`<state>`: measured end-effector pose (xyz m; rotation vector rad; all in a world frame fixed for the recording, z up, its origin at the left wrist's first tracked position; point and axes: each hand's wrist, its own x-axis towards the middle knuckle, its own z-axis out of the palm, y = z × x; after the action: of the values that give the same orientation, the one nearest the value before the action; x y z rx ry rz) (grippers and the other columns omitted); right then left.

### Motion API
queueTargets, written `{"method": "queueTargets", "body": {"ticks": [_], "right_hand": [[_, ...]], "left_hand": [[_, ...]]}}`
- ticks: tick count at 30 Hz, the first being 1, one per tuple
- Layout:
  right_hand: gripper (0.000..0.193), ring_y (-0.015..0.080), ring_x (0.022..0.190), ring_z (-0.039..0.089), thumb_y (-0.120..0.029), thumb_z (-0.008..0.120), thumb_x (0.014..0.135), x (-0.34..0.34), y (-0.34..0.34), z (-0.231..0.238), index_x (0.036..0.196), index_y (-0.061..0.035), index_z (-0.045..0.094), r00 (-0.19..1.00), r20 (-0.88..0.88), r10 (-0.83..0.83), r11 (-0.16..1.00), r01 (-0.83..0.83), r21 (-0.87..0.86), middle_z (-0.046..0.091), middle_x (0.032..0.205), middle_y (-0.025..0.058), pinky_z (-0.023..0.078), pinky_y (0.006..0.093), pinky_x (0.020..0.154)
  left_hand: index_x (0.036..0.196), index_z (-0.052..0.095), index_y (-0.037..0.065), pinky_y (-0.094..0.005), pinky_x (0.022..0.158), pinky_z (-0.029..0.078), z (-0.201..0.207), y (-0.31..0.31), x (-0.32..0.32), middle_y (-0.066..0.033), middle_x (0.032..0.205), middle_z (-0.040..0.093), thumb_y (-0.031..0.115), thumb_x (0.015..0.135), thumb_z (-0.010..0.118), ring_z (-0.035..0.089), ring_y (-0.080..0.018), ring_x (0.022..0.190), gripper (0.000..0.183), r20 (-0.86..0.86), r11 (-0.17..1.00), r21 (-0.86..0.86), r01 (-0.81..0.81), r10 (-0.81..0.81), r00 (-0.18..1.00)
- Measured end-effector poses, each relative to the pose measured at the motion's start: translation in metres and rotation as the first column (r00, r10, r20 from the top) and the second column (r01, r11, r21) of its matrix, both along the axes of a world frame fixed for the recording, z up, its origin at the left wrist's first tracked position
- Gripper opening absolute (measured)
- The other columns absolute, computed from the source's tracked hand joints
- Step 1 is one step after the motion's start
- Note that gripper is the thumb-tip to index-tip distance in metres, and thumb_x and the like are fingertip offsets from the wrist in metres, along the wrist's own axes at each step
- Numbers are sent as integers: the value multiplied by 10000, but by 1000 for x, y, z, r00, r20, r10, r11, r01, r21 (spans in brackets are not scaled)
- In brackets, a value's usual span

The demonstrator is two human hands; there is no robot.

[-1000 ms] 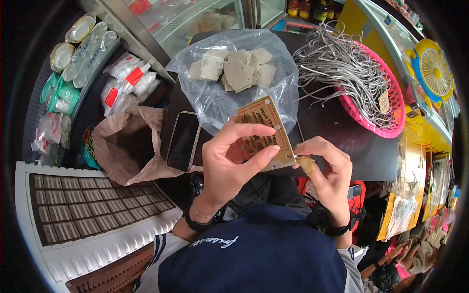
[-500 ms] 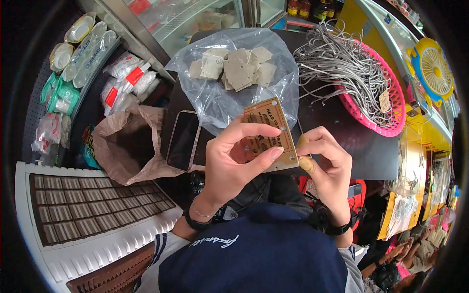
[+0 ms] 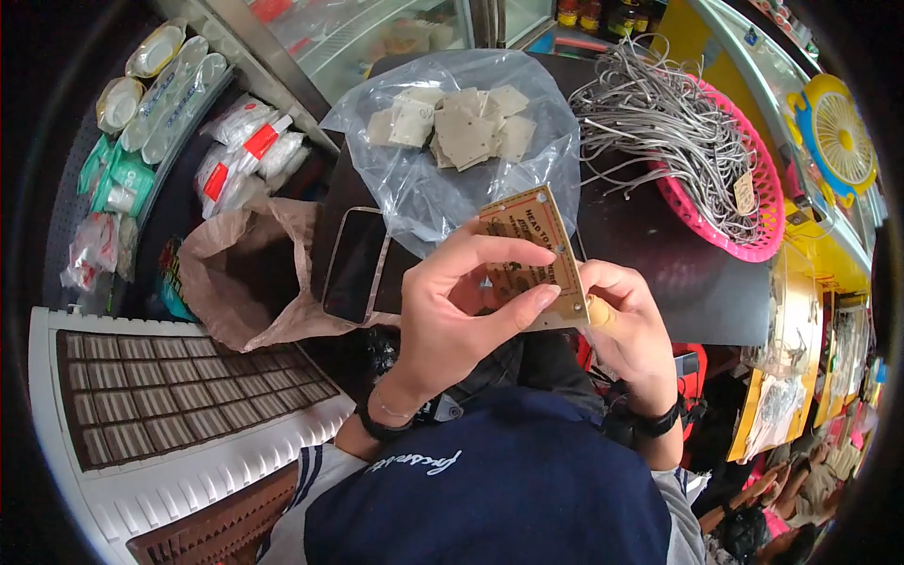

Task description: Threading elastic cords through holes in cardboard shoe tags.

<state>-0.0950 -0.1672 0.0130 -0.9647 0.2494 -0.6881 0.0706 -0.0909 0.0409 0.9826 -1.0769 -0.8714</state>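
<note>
My left hand (image 3: 452, 297) pinches a tan square printed card (image 3: 527, 235) between thumb and fingers. The card is tilted, with small light round spots near its corners. Close against its right edge is my right hand (image 3: 621, 315), its thumb and fingertips drawn together. Yellowish coverings wrap fingertips of that hand. Whatever lies between those fingertips is hidden. Beyond the card, an open clear plastic bag (image 3: 377, 193) lies on the dark table (image 3: 702, 301). Several beige square cards (image 3: 466, 132) with small holes are piled on it.
A pink basket (image 3: 777, 212) of grey cords (image 3: 659, 132) stands at the right, with cords spilling over its left side. A phone (image 3: 356, 268) lies at the table's left edge, beside an open brown bag (image 3: 250, 273). A white slotted crate (image 3: 188, 480) sits lower left.
The card has shifted slightly right and down with my left hand. My right fingertips have closed in on the card's right edge, their grip changing from a raised pinch.
</note>
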Motion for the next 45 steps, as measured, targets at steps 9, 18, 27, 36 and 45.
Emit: {"method": "queueTargets", "body": {"ticks": [9, 18, 27, 36, 45], "right_hand": [[128, 110, 877, 550, -8, 634, 856, -1, -4, 5, 974, 11, 586, 981, -130, -142, 965, 108, -240, 600, 983, 49, 436, 246, 788], [219, 108, 840, 549, 60, 636, 804, 0, -1, 10, 933, -31, 485, 895, -99, -436, 733, 289, -616, 619, 972, 85, 450, 255, 774], [354, 148, 904, 616, 37, 664, 830, 2, -5, 1, 805, -95, 336, 962, -68, -263, 955, 250, -158, 644, 993, 148, 503, 285, 814], [234, 136, 927, 621, 84, 588, 844, 3, 6, 8, 1076, 56, 594, 870, -202, -450, 842, 338, -419, 646, 1032, 107, 493, 267, 839], [242, 237, 850, 659, 93, 647, 739, 7, 4, 8, 959, -6, 660, 707, -105, -699, 394, 258, -882, 652, 985, 117, 525, 289, 718]], "left_hand": [[1042, 617, -42, -270, 833, 534, -3, 0, 5, -77, 1115, 545, -61, 782, 693, 598, -143, 1005, 272, 60, 1000, 18, -5, 4, 998], [1069, 597, -36, -266, 849, 537, -4, -5, 2, -71, 1133, 527, -73, 777, 692, 598, -151, 1015, 310, 39, 999, 41, -4, 3, 999], [1063, 600, -23, -270, 849, 539, -10, -8, 0, -67, 1119, 529, -55, 781, 698, 599, -153, 1011, 300, -19, 997, 71, 9, -7, 1000], [1010, 607, -17, -227, 719, 574, -19, -15, -3, -61, 1026, 532, -51, 782, 692, 625, -141, 929, 246, 160, 984, 1, -181, 178, 971], [978, 619, -2, -218, 657, 570, -17, -15, -9, -62, 999, 550, -40, 769, 708, 637, -134, 868, 230, 223, 969, -52, -242, 248, 943]]}}
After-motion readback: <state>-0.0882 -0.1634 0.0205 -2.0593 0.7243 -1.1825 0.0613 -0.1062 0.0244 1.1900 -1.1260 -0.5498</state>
